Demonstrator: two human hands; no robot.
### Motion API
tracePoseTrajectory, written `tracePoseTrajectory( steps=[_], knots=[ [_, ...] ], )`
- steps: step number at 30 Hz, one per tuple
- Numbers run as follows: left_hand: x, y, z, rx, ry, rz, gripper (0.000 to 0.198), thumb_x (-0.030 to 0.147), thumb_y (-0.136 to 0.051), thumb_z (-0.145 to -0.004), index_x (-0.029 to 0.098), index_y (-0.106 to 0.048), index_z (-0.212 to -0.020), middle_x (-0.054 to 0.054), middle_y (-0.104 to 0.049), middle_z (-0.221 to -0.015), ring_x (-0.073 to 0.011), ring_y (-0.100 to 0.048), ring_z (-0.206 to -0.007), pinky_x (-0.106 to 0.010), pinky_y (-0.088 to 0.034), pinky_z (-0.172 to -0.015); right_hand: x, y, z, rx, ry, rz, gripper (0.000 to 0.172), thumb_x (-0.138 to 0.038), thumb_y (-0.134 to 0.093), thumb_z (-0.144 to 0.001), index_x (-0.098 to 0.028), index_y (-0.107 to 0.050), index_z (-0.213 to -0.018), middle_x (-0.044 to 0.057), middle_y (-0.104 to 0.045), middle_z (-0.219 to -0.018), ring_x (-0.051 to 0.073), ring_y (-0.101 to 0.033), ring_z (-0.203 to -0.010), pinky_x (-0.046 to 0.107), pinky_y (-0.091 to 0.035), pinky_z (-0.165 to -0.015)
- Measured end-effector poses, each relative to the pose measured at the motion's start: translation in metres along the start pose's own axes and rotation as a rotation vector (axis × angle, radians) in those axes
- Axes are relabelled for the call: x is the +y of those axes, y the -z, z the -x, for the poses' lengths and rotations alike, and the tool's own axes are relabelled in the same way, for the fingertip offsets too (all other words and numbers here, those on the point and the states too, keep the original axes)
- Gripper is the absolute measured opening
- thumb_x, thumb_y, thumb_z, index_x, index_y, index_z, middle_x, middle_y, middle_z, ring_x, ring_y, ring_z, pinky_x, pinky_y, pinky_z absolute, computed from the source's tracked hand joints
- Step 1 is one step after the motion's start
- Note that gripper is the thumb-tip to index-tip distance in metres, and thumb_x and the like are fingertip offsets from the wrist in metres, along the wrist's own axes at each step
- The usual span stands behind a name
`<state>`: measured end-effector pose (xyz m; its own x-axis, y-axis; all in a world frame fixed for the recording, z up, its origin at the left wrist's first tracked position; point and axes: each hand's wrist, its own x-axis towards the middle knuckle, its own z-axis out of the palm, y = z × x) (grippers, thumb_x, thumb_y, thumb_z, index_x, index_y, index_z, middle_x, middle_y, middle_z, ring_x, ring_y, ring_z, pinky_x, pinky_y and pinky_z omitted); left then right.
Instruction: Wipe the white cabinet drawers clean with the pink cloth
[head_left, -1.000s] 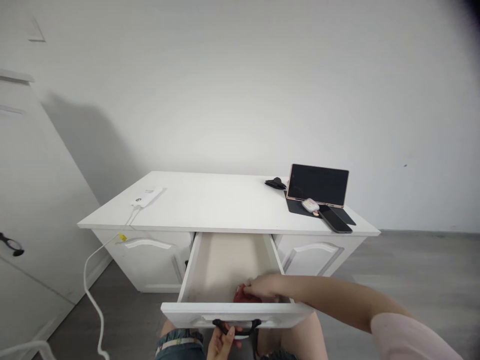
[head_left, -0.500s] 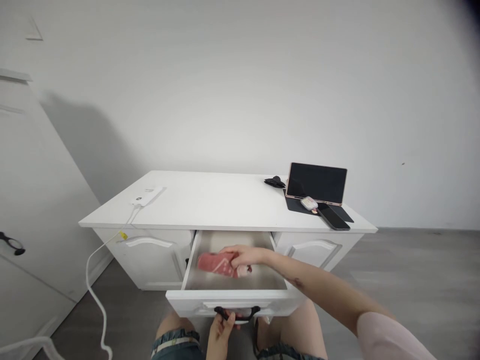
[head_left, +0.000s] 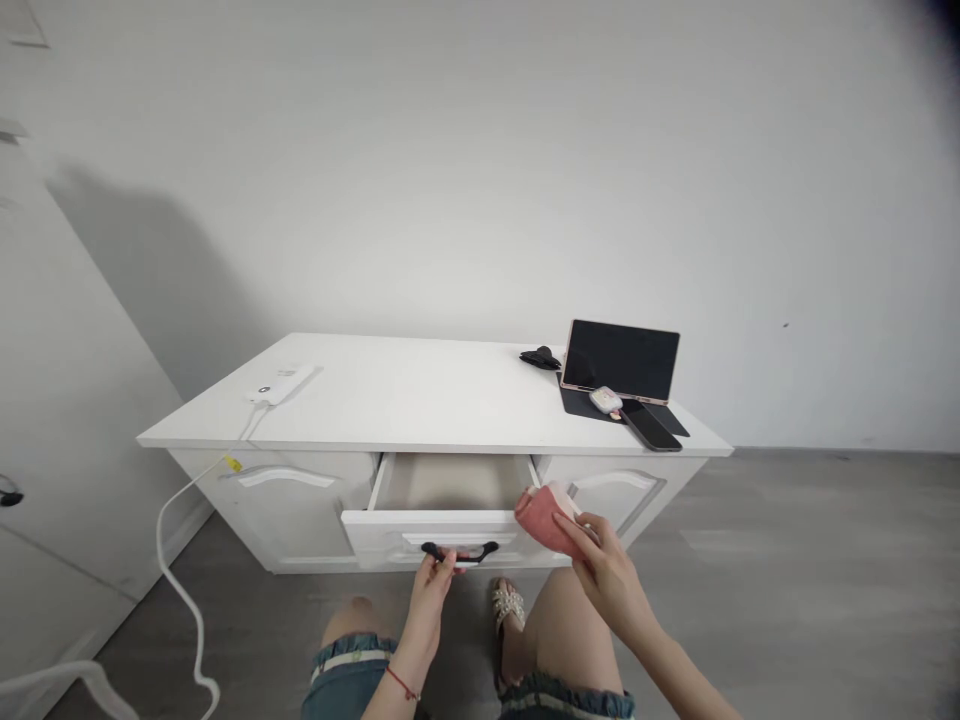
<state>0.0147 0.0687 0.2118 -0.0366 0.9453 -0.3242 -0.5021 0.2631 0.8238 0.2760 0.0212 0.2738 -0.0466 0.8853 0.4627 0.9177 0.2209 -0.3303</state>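
Note:
My right hand holds a folded pink-red cloth with a paler part, in front of the drawer's right corner. Whether it is a towel or something else I cannot tell. The white drawer is partly pulled out of the desk, and its visible inside holds nothing. At its front, the fingers of my left hand are closed on the black drawer handle. Part of the handle is hidden behind those fingers.
On the white desk a tablet stands at the right, with a phone, a small white case and a black object around it. A white power strip lies left, its cable hanging down. My knees are below the drawer.
My right hand has lifted the cloth out of the drawer and moved it right and toward me. The drawer has slid partway in, with my left hand still on the handle.

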Motion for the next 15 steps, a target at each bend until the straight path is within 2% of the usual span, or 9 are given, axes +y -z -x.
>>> tracePoseTrajectory(
  steps=[3, 7, 12, 15],
  knots=[
    [-0.002, 0.0, -0.006, 0.006, 0.025, 0.015, 0.039, 0.045, -0.083, -0.051, 0.017, -0.066, -0.072, -0.006, -0.073, -0.079, -0.0151, -0.063, -0.07, -0.03, -0.047, -0.078, -0.012, -0.026, -0.004, 0.039, -0.022, 0.074, 0.056, -0.012, -0.038, -0.086, -0.033, -0.04, -0.137, 0.011, -0.045, -0.122, 0.025, -0.054, -0.11, 0.042, -0.052, -0.089],
    [-0.007, -0.001, -0.012, 0.03, 0.027, 0.046, 0.041, 0.044, -0.084, -0.049, 0.017, -0.066, -0.074, -0.005, -0.072, -0.077, -0.0139, -0.063, -0.067, -0.029, -0.047, -0.074, -0.051, -0.05, -0.019, -0.033, 0.028, 0.128, 0.062, -0.009, -0.037, -0.086, -0.034, -0.032, -0.142, 0.012, -0.046, -0.126, 0.028, -0.052, -0.112, 0.042, -0.054, -0.085],
    [-0.007, -0.003, -0.013, 0.005, -0.02, 0.06, 0.036, 0.042, -0.08, -0.057, 0.017, -0.068, -0.08, -0.004, -0.071, -0.08, -0.0153, -0.063, -0.068, -0.032, -0.048, -0.075, -0.102, -0.084, -0.044, -0.084, 0.098, 0.166, 0.055, -0.01, -0.041, -0.087, -0.031, -0.042, -0.138, 0.013, -0.052, -0.12, 0.027, -0.054, -0.104, 0.039, -0.052, -0.084],
    [-0.006, -0.016, -0.018, 0.017, -0.212, -0.049, 0.03, 0.043, -0.073, -0.065, 0.017, -0.068, -0.079, -0.008, -0.069, -0.078, -0.0212, -0.064, -0.069, -0.04, -0.05, -0.072, -0.131, -0.103, -0.059, -0.112, 0.159, 0.142, 0.054, -0.013, -0.047, -0.086, -0.031, -0.043, -0.137, 0.012, -0.053, -0.12, 0.026, -0.052, -0.103, 0.038, -0.05, -0.085]
  ],
)
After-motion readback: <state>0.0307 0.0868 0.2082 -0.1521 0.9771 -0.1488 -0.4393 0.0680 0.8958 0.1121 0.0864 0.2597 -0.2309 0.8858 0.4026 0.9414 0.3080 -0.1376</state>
